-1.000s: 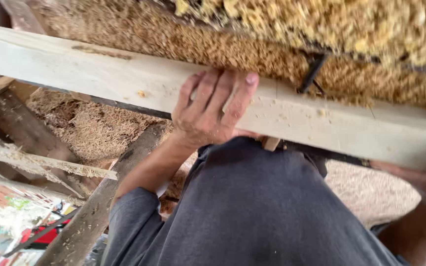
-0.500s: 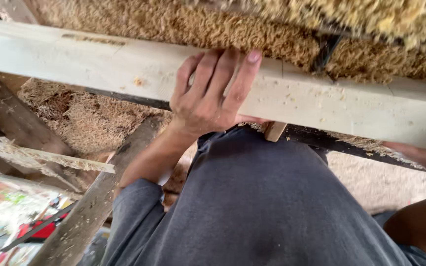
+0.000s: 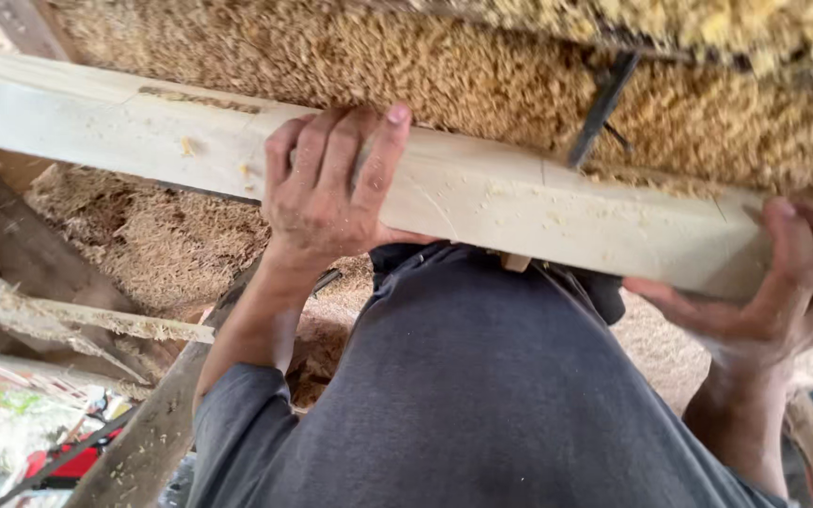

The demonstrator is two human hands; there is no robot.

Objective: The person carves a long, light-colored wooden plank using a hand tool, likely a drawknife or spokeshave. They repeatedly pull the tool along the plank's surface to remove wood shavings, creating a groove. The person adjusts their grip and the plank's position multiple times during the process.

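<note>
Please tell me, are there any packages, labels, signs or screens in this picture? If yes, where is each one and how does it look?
No packages, labels, signs or screens are in view.
Only a pale wooden beam with faint pencil lines, held by the left hand and the right hand, with sawdust heaped behind it.

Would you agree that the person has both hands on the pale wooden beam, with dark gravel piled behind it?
Not quite: the head view shows golden-brown sawdust piled behind the pale wooden beam, not dark gravel. The rest holds: the left hand wraps over the beam's middle, and the right hand has its grip on the beam's end.
</note>
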